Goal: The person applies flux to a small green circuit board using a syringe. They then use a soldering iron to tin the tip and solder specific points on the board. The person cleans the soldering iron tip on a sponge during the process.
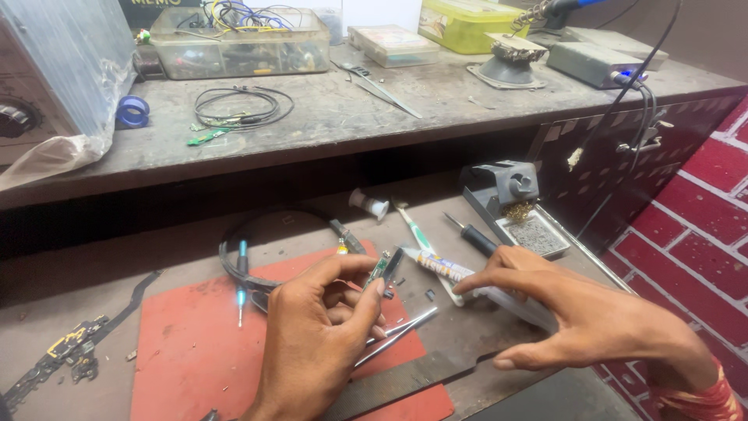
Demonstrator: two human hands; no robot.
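Note:
My left hand [321,331] pinches a small green circuit board [379,270] between thumb and forefinger, and metal tweezers [399,332] stick out to the right from under its fingers. It hovers over a red work mat [195,351]. My right hand [573,312] reaches left with fingers spread, its fingertips touching a white glue tube [436,265] that lies on the lower bench. A black-handled screwdriver [471,234] lies just beyond that tube.
A soldering tip cleaner stand [510,195] with brass wool and a tray sits at the right. A black cable loop [257,242], a small teal screwdriver [241,284] and a flex strip [70,351] lie left. The upper shelf [351,125] holds parts boxes, coiled wire, blue tape and a soldering station.

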